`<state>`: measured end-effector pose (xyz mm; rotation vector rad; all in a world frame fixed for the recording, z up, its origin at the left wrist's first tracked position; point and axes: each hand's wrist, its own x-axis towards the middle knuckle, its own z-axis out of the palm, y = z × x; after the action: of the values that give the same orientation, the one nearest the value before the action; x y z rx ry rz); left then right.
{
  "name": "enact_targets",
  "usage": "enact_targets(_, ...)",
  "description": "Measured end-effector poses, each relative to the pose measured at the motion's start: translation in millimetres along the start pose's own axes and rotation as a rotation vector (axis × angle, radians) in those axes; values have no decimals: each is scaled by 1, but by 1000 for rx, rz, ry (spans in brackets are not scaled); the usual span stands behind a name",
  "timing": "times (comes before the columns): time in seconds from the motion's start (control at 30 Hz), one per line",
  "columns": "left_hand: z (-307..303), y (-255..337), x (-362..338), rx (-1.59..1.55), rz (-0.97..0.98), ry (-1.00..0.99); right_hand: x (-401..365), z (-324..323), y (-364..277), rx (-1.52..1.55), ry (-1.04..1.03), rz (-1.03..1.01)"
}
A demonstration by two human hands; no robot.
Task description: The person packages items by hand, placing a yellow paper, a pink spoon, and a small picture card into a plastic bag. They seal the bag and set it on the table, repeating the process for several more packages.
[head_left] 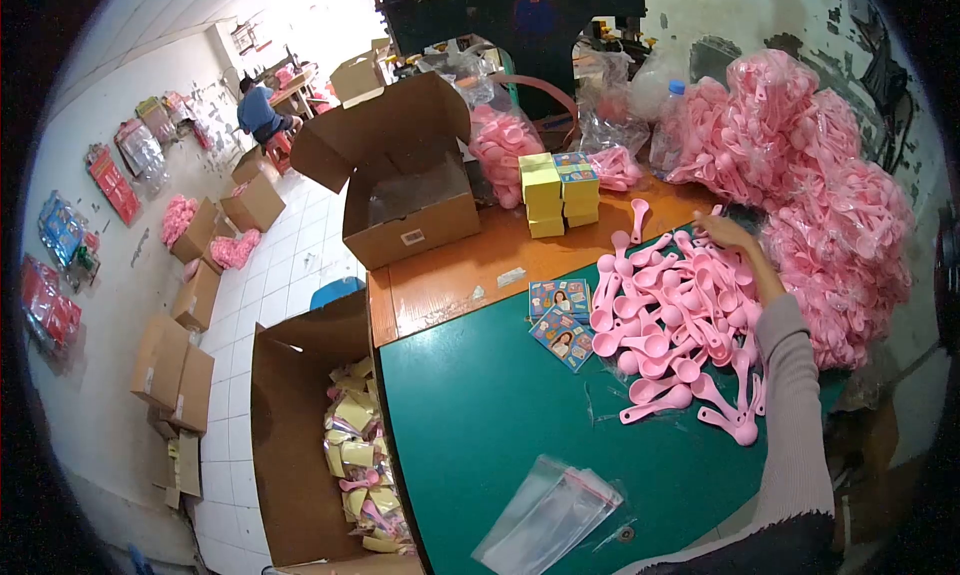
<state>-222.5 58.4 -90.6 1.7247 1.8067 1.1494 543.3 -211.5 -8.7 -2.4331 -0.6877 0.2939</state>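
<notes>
1. Pink spoons (pixel 685 315), head view: loose heap on the right part of the green table top (pixel 440 405), handles and bowls crossed every way.
2. Handling, by judgement: light, fairly stiff plastic, smooth enough to slide, not very fragile. Overlapping handles could snag. Best hold: pinch one handle, clear of its neighbours.
3. Right hand (pixel 728 234): at the heap's far edge, fingers reaching leftward, slightly bent. Pink plastic close by the fingertips; cannot tell whether they grip or only touch it, nor how wide they are spread.
4. Left hand: out of view, finger state unknown.
5. Nearby: printed cards (pixel 563 339) just left of heap; clear bags (pixel 545 520) nearer the wearer; bagged pink bundles (pixel 835 220) to the right.
</notes>
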Motion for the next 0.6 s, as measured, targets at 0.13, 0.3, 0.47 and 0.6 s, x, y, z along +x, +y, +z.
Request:
enact_targets(0.13,5,7,-2,10,24,4,-20,1,-73,-520,-286,-174)
enact_targets(0.3,1,19,-3,48,-152,-53,-40,40,-155,-534,-288,-219)
enact_targets(0.47,5,-39,10,18,-64,-4,-62,99,-155,-591,-295,-408)
enact_targets(0.6,-1,-4,-2,23,-51,-45,-79,89,-121,-406,-329,-472)
